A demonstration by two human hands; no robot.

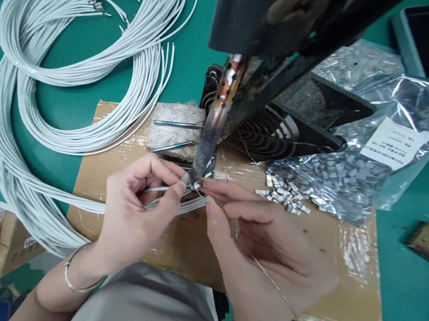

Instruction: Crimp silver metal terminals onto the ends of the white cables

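My left hand [137, 208] is closed in a pinch on the ends of several white wires [175, 203], holding them under the tip of a fixed soldering iron [213, 128]. Facing it, my right hand [263, 233] pinches something small and metallic at the iron's tip; a thin solder wire [272, 283] runs back across its palm. Both sets of fingertips meet just below the iron's tip, above a taped cardboard sheet [344, 268].
Large loops of white wire [72, 51] with metal terminals lie on the green table at the left. A clear bag [360, 167] spills small metal terminals [282, 193] to the right. A black fan [284, 133] and a sponge pad [174, 127] with tweezers sit behind the iron.
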